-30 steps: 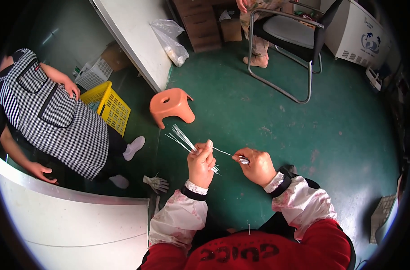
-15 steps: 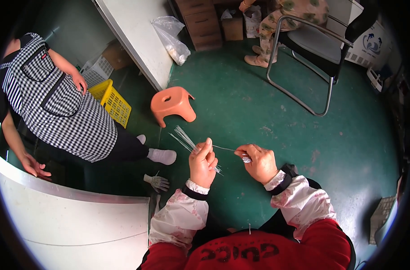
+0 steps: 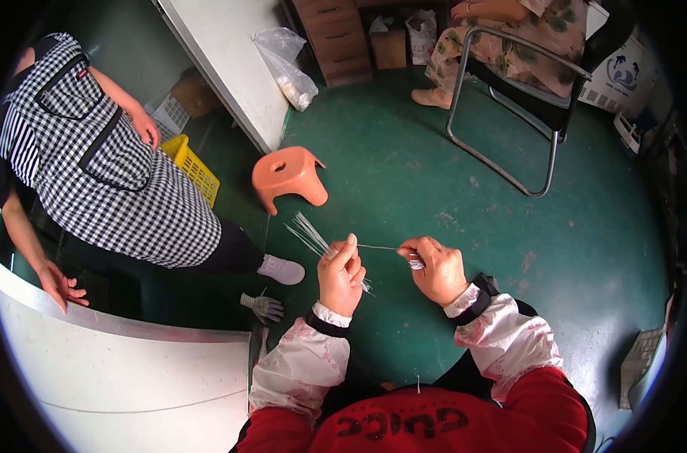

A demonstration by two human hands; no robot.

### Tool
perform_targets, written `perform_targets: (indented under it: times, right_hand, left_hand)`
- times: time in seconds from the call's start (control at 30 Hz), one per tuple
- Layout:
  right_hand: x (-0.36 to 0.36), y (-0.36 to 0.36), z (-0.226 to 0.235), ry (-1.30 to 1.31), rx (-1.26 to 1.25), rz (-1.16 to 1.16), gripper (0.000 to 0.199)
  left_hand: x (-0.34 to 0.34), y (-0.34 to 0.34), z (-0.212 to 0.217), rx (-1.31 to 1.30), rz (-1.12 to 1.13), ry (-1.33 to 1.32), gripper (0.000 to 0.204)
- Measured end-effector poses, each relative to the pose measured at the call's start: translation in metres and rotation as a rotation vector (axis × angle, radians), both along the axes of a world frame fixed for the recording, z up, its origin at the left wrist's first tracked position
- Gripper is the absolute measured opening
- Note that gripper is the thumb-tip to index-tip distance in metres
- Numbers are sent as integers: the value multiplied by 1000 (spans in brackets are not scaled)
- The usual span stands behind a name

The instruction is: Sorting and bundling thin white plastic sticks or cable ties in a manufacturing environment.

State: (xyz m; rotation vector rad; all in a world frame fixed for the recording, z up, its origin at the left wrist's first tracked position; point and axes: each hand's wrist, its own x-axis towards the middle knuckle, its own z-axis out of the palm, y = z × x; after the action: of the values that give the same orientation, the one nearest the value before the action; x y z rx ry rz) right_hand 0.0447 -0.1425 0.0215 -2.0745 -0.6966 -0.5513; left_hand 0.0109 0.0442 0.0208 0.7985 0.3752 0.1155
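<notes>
Over green floor, my left hand clamped on bundle of thin white wires, right hand pinching single thin strand plus small silvery piece; hands barely moved since last second, only checked-apron person stepped closer

A clear plastic bag hangs by the white table's edge. A brown cardboard box stands behind it. A white carton with a blue emblem sits at far right.
</notes>
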Motion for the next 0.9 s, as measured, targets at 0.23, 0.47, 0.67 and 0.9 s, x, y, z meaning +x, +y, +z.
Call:
perform_targets:
  times: [0.23,0.47,0.67,0.9]
  right_hand:
    - [7,0,3,28,-25,-11,12]
    - [19,10,11,603,193,98,15]
    - [38,22,13,1151,533,342,26]
    - [42,20,15,1818,726,660,28]
  left_hand:
    - [7,-1,4,18,1,9,21]
    - [23,17,13,164,-14,-41,23]
    - [35,43,15,206,-90,-132,19]
    - [41,55,20,110,-187,-156,16]
